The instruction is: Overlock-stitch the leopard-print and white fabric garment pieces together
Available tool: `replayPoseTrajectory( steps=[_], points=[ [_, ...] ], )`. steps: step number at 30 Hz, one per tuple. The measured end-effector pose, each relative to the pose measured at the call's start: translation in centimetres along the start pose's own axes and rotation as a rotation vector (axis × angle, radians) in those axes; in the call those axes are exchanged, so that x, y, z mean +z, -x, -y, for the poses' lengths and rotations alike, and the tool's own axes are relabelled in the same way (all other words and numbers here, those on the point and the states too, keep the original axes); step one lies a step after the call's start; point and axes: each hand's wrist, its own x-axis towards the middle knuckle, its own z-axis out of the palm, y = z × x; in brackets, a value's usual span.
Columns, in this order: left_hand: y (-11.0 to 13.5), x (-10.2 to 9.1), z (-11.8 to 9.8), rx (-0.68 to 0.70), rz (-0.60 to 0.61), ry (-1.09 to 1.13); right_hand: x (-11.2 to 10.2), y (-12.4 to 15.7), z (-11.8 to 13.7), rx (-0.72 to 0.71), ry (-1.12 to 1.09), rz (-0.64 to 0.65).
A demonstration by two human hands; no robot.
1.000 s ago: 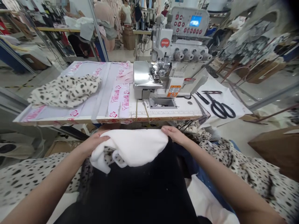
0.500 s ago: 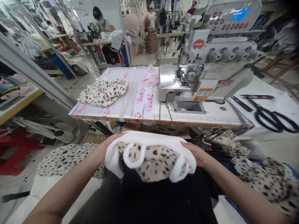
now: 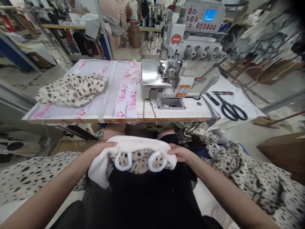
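Note:
Stretched above my lap is a plush fabric piece (image 3: 140,143), white along the top with dark-spotted cream cloth below. Two round, spotted ears with white rims hang from its front: a left ear (image 3: 123,160) and a right ear (image 3: 157,161). My left hand (image 3: 101,148) grips the white edge at one end, its fingers partly hidden by the cloth. At the other end, my right hand (image 3: 179,152) pinches the same edge. A loose white flap droops below my left hand.
Ahead stands a sewing machine (image 3: 176,60) on a work table (image 3: 111,109). Spotted cloth (image 3: 73,89) lies at the table's left; black scissors (image 3: 230,109) lie at its right. More spotted fabric is heaped on my left (image 3: 47,168) and right (image 3: 240,168).
The view has swung right, so the machine and table sit further left. Both hands still hold the fabric piece; its right ear now faces forward and shows as a full ring.

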Motion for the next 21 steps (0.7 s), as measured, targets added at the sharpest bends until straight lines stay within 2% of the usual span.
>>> replayPoseTrajectory(
  steps=[3, 6, 8, 14, 17, 21],
  points=[
    [-0.3, 0.2, 0.0, -0.038, -0.082, 0.040, 0.3, 0.3, 0.3, 0.047, 0.054, 0.042],
    [-0.7, 0.3, 0.2, -0.071, -0.090, 0.058, 0.5, 0.2, 0.4, 0.046, 0.085, 0.020],
    [-0.8, 0.1, 0.4, -0.072, -0.069, 0.046, 0.3, 0.0, 0.3, 0.021, 0.083, -0.012],
    [-0.1, -0.6, 0.0, 0.015, 0.033, -0.193, -0.2, 0.1, -0.1, -0.054, 0.081, -0.069],
    [0.5, 0.0, -0.7, -0.002, 0.022, -0.266, -0.2, 0.4, 0.1, -0.035, 0.099, -0.026],
    [1.0, 0.7, -1.4, 0.005, -0.036, -0.364, 0.3, 1.0, 0.6, 0.044, 0.180, 0.093]
  ],
)
